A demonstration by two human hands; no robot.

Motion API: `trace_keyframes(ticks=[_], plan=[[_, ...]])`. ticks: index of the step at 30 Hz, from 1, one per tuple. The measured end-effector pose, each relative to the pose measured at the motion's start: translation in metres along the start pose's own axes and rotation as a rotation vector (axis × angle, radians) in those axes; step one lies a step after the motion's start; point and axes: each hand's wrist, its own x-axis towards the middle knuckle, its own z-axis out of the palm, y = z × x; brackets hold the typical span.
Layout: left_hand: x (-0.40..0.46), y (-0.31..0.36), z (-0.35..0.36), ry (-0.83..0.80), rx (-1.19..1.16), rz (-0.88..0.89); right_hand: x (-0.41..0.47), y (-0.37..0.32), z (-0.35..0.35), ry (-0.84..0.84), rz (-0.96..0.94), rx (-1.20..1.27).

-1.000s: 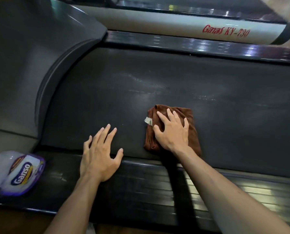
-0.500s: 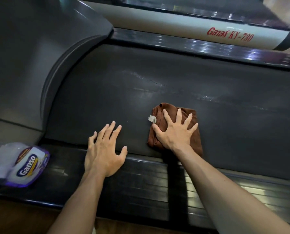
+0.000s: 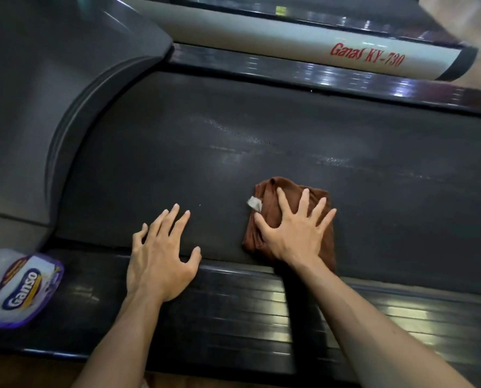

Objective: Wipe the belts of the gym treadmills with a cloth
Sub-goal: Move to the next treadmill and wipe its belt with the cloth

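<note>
A dark treadmill belt (image 3: 289,141) runs across the view, with faint damp streaks near its middle. A folded brown cloth (image 3: 272,197) with a small white tag lies on the belt near its front edge. My right hand (image 3: 295,233) presses flat on the cloth with fingers spread. My left hand (image 3: 160,253) rests beside it to the left, fingers spread, palm over the black side rail (image 3: 233,309) and fingertips on the belt, holding nothing.
A grey motor cover (image 3: 51,93) curves over the belt's left end. A white and purple Ganso packet (image 3: 18,289) lies on the rail at far left. Beyond the far rail is a white bar (image 3: 303,43) marked in red, part of the neighbouring treadmill.
My right hand has spread its fingers wider on the cloth and slid it slightly to the right along the belt. My left hand stays planted in about the same place.
</note>
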Motion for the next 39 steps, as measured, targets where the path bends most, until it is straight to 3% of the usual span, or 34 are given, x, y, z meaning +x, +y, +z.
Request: trace_keyframes(ticks=[3, 8, 10, 12, 15, 18, 20, 26, 28, 32, 34, 39], plan=[[-0.001, 0.0, 0.0, -0.004, 0.002, -0.003, 0.02, -0.019, 0.0, 0.051, -0.033, 0.013], [-0.001, 0.001, -0.003, -0.011, 0.003, -0.005, 0.012, -0.028, 0.002, 0.043, -0.358, 0.081], [-0.001, 0.002, -0.005, -0.01, 0.002, -0.01, 0.0, -0.017, 0.004, 0.005, -0.408, 0.061], [-0.001, 0.001, -0.005, -0.011, 0.003, -0.004, -0.008, 0.003, 0.004, 0.014, -0.338, 0.058], [0.0, 0.002, -0.003, -0.016, -0.002, 0.001, 0.002, 0.024, 0.002, 0.002, -0.053, 0.043], [-0.001, 0.0, -0.001, -0.007, -0.007, -0.005, 0.026, 0.01, -0.002, -0.019, 0.089, 0.036], [0.0, -0.001, -0.002, -0.014, -0.009, -0.005, 0.038, -0.008, -0.003, -0.009, 0.051, 0.046], [0.001, 0.004, -0.003, -0.002, -0.001, -0.003, -0.008, -0.035, 0.001, -0.014, -0.293, 0.063], [0.001, 0.003, -0.003, 0.003, -0.003, 0.002, -0.022, -0.016, 0.003, 0.019, -0.247, 0.073], [0.002, 0.0, 0.003, 0.007, 0.003, 0.01, -0.008, 0.032, -0.002, 0.015, 0.15, 0.052], [0.003, 0.0, 0.006, 0.013, 0.009, 0.011, 0.015, 0.032, -0.005, -0.017, 0.232, 0.044], [0.002, -0.002, 0.005, 0.011, 0.007, 0.002, 0.041, -0.012, -0.005, -0.032, -0.013, 0.035]])
